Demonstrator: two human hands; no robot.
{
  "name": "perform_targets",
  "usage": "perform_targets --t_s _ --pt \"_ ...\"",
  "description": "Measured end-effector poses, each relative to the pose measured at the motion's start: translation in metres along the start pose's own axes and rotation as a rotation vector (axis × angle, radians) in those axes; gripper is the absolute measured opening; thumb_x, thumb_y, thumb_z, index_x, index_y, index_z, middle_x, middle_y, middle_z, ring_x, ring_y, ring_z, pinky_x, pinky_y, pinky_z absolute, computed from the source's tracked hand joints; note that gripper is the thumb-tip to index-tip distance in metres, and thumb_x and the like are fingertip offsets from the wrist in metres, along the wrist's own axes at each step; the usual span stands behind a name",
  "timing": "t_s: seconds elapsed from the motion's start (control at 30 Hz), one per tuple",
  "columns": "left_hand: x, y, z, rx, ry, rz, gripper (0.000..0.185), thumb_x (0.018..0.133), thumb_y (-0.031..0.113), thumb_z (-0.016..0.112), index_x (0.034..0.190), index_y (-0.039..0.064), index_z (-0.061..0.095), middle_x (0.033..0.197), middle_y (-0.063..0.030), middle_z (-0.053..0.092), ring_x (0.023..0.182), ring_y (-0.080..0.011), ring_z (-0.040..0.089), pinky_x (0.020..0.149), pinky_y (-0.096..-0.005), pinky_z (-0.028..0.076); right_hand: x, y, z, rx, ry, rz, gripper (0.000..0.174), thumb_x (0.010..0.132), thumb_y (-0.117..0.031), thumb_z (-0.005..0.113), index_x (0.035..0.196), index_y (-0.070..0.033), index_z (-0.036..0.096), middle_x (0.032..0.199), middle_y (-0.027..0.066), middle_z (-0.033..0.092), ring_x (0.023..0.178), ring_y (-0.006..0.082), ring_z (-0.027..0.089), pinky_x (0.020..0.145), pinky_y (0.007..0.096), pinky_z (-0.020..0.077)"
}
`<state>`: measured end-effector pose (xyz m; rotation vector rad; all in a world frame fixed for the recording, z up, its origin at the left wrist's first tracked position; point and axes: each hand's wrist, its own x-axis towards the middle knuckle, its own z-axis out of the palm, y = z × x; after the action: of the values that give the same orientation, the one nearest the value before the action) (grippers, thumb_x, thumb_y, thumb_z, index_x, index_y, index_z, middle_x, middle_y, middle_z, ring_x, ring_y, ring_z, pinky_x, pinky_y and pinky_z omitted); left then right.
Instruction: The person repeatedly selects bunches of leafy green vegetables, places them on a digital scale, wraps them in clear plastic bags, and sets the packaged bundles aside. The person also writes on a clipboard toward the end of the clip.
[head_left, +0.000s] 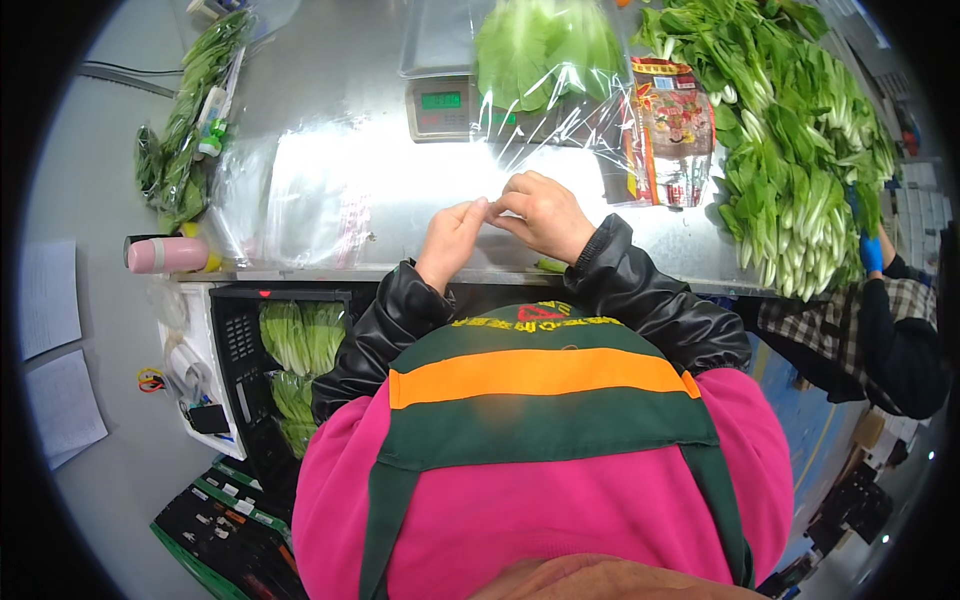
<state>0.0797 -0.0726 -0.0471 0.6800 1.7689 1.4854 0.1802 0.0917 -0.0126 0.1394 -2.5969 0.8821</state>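
Observation:
My left hand (453, 238) and my right hand (546, 214) meet above the front part of a steel table (652, 251). Their fingertips pinch together at one spot; whatever may be between them is too small to make out. Just beyond my hands, a clear plastic bag of leafy greens (544, 56) lies over part of a digital scale (435, 124) with a lit green display. The bag's loose, shiny film spreads toward my right hand, and I cannot tell whether it touches. Flat clear plastic bags (311, 199) lie left of my left hand.
Loose bok choy (795, 165) is heaped at right, beside a printed plastic bag (673, 135). Wrapped greens (199, 112) and a pink bottle (166, 255) line the left side. A black crate (240, 337) below holds bagged greens. A co-worker's blue-gloved hand (871, 253) is at far right.

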Motion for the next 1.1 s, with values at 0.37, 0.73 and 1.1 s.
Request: perform_targets --t_s 0.37,0.73,1.1 --pt "0.002 0.013 -0.024 -0.150 -0.039 -0.092 0.038 0.098 0.025 0.047 0.100 -0.007 0.066 0.105 -0.0114 0.067 0.090 -0.0142 0.062 0.083 -0.0269 0.047 -0.127 0.009 -0.115 -0.153 -0.358 0.525 0.021 0.076 -0.021 0.067 0.081 -0.001 0.062 0.076 0.0170 0.057 0.074 0.0352 0.056 0.066 0.0429 0.0446" --pt "0.113 0.049 -0.073 1.179 0.180 0.939 0.062 0.070 0.011 0.076 0.128 0.005 0.053 0.131 -0.0154 0.052 0.122 -0.0339 0.047 0.099 -0.0413 0.040 -0.093 0.120 -0.126 -0.608 0.140 0.267 0.049 0.077 -0.004 0.064 0.125 -0.004 0.053 0.127 0.0167 0.054 0.119 0.0341 0.049 0.099 0.0398 0.0405" --pt "-0.028 0.010 -0.049 0.008 0.035 -0.039 0.045 0.100 0.029 0.045 0.072 -0.001 0.062 0.059 -0.0053 0.058 0.057 -0.0115 0.054 0.054 -0.0264 0.041 -0.084 0.052 -0.051 1.066 -0.268 0.800 0.049 0.102 -0.034 0.037 0.084 0.003 0.062 0.073 0.0097 0.065 0.067 0.0169 0.064 0.064 0.0292 0.0527"
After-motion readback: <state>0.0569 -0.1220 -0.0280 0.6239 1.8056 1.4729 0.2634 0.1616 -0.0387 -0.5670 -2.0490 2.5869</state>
